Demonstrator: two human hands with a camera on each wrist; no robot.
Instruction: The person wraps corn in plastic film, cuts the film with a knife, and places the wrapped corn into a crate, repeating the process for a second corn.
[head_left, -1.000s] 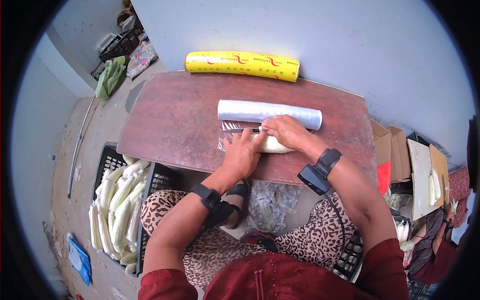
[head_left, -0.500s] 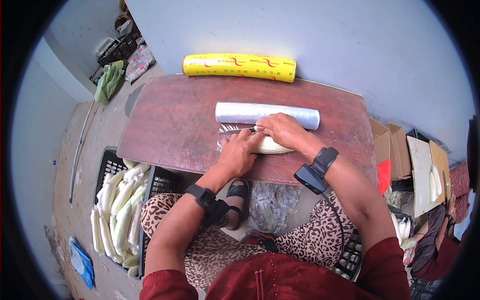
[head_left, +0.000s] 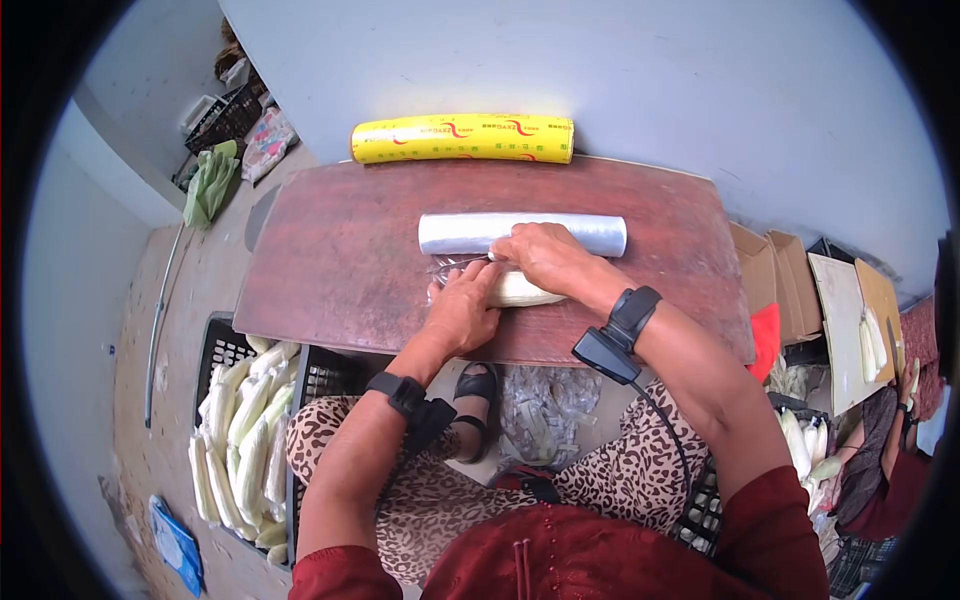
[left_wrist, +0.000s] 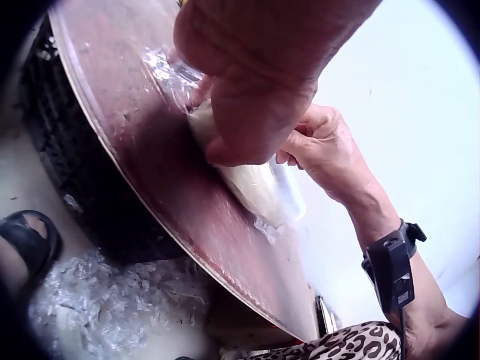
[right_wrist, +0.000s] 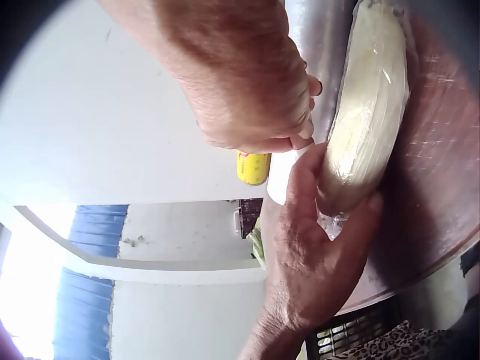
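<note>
Plastic film (head_left: 438, 268) cutting step rn imo: L hand (head_left: 465, 310) grips wrapped veg (head_left: 528, 290) on tabletop (head_left: 340, 250), R hand (head_left: 541, 258) pinches knife (head_left: 467, 262) beside it; next move prob needs taut film.

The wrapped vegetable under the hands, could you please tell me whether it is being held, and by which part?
The left hand holds the wrapped vegetable by its left end, between thumb and fingers.

The desk (head_left: 330, 230) was red-brown, the vegetable (head_left: 525, 290) cream, the tube (head_left: 460, 140) along the far edge yellow with red print, the trousers (head_left: 440, 530) leopard-spotted.
</note>
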